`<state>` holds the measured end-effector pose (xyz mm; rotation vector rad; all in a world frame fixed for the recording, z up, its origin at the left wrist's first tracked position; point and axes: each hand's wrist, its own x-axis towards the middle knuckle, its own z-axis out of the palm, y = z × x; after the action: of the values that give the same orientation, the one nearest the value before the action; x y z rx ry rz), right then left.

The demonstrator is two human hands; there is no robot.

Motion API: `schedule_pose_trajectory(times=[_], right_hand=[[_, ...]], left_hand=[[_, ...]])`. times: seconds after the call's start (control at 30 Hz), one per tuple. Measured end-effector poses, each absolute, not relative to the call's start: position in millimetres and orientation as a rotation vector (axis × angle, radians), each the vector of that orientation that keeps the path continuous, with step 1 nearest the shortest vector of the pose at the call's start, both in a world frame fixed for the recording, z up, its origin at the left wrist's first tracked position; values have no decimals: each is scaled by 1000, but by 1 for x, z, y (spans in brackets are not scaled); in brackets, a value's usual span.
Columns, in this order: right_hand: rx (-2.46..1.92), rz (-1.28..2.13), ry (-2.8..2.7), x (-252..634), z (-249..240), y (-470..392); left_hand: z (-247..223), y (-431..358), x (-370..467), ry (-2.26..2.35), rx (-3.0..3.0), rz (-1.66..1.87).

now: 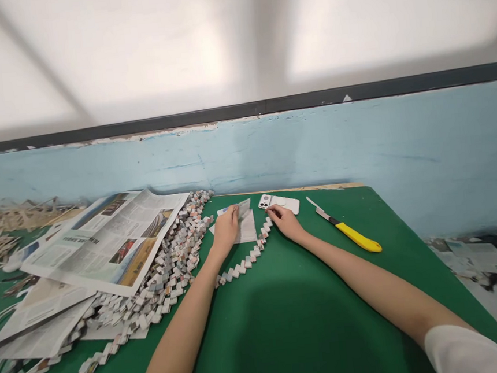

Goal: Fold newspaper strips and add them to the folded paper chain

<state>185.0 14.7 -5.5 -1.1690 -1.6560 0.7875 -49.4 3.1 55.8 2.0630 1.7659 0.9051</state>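
My left hand is closed on a small piece of newspaper, gripped between thumb and fingers. Under it on the table lie some cut paper pieces. The fingers of my right hand are pinched together at the upper end of a zigzag chain of folded newspaper. This chain curves down and left across the table, passing behind my left forearm. Just beyond my right fingers lies a white phone, its cameras facing up.
A yellow-handled knife lies to the right on the green table. At left, newspaper sheets partly cover a heap of folded-paper chains. Thin wooden strips lie far left. A blue wall stands behind the table.
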Motion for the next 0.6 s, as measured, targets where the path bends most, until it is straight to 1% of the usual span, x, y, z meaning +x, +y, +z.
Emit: schedule_pose_trajectory(times=[0.07, 0.13, 0.2, 0.4, 0.53, 0.6], right_hand=[[-1162, 684, -1651, 185, -6, 16], [-1134, 611, -1624, 185, -6, 16], [-1095, 638, -1574, 185, -4, 14], [-996, 987, -1551, 188, 2, 10], [-1038, 981, -1668, 187, 3, 11], [-1078, 955, -1639, 187, 2, 12]], left_hand=[[58, 2, -41, 1551, 1857, 1215], [56, 0, -28, 1374, 1600, 1335], [47, -4, -15, 1312, 1471, 1311], [7, -14, 3, 1302, 1669, 1132], [2, -12, 0, 1252, 1603, 1154], [4, -12, -1, 1200, 1515, 1141]])
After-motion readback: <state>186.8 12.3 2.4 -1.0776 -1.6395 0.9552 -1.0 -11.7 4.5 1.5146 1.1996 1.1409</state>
